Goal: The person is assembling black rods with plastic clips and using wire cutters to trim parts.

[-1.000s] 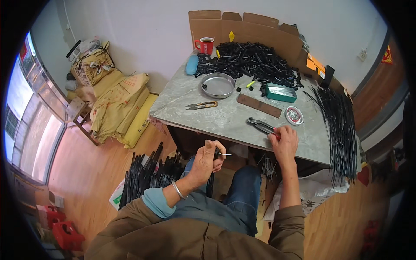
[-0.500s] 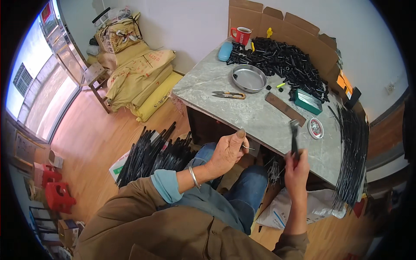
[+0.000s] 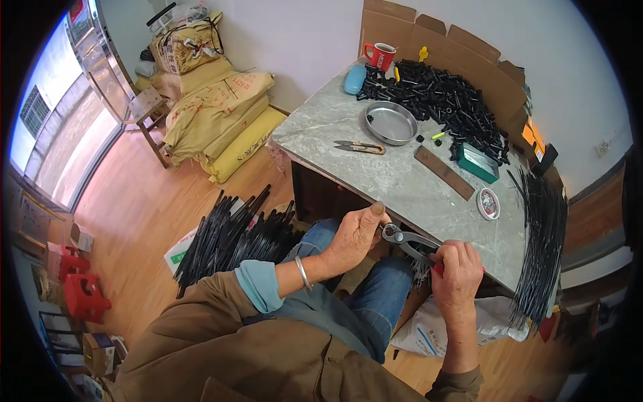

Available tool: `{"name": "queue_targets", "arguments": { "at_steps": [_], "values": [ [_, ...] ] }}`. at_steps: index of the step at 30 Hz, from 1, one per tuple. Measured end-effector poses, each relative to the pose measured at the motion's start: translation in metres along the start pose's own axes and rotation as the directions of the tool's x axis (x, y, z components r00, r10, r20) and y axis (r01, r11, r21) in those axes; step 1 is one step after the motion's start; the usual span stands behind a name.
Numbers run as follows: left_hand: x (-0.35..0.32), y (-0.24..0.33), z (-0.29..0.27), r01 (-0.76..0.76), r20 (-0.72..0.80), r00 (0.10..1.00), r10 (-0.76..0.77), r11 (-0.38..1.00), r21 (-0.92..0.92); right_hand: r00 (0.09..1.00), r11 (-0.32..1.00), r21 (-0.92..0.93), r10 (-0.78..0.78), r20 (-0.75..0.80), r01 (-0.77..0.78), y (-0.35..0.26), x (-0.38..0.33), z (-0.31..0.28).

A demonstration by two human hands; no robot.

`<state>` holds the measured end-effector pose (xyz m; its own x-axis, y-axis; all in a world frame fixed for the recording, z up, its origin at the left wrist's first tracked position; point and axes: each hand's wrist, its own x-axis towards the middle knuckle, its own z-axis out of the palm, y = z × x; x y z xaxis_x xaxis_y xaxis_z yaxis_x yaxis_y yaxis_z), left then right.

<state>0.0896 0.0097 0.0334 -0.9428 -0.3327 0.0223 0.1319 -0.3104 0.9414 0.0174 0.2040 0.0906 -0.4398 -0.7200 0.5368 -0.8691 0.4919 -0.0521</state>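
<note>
My right hand [image 3: 455,271] is wrapped round the handles of a pair of pincers [image 3: 416,242] with a grey metal head and a red grip. Its rounded jaws are right beside the fingertips of my left hand [image 3: 358,234], in front of the table's near edge. My left hand is closed in a pinch, thumb up, on a thin wire, mostly hidden now by the fingers and the pincer head. Whether the jaws touch the wire I cannot tell. Both hands are above my lap.
On the grey table [image 3: 321,120] lie thread snips [image 3: 362,147], a round metal dish [image 3: 392,124], a brown flat bar [image 3: 443,173], a green box [image 3: 477,163], a small white dish [image 3: 488,204] and heaped black tubes [image 3: 442,100]. Long black strands [image 3: 541,241] hang at right. More black rods [image 3: 234,234] lie left.
My right hand has swung the pincers from upright over the table down and left, bringing the head to my left fingertips. My left hand stays closed nearly where it was.
</note>
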Motion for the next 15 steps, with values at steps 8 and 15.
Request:
{"name": "queue_targets", "arguments": {
  "at_steps": [8, 15],
  "values": [
    [0.004, -0.002, -0.002, -0.104, 0.033, 0.994, 0.1, 0.983, 0.154, 0.443, -0.139, 0.431, -0.065, 0.894, -0.892, -0.016, -0.035, 0.023],
    [0.002, -0.007, -0.002, -0.062, -0.004, 0.998, 0.064, 0.975, 0.212, 0.816, 0.81, 0.446, 0.066, 0.575, -0.38, -0.014, -0.035, 0.027]
  ]
}}
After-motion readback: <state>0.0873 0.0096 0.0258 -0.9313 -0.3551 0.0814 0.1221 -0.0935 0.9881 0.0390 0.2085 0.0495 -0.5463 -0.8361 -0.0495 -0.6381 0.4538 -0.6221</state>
